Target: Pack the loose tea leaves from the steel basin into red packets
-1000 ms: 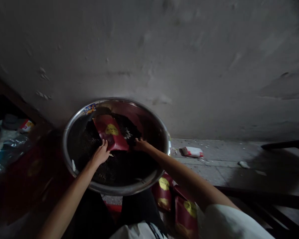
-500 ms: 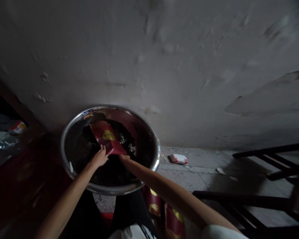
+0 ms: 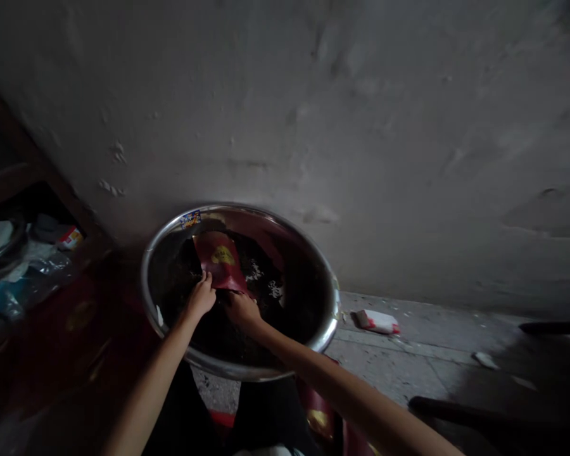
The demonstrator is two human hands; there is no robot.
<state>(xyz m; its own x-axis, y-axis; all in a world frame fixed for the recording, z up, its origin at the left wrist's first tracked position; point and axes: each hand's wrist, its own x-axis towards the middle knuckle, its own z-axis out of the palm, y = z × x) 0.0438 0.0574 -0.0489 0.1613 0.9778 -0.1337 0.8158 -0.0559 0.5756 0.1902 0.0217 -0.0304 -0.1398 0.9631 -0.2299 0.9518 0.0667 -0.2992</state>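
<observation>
1. Pouch (image 3: 221, 266), red with a gold seal, lay in the steel basin (image 3: 323, 329) on the dark loose leaves (image 3: 275, 304), and you held its near end
2. Your left hand (image 3: 200, 299) was closed on its near left edge; your right hand (image 3: 241, 310) sat curled at the mouth, its grip too dark to tell
3. Filling looked unfinished, with plenty of leaves left
4. More red pouches (image 3: 319, 419) lay by your knee
5. Farther off, a white wrapper (image 3: 377, 322) lay at the wall's foot
</observation>
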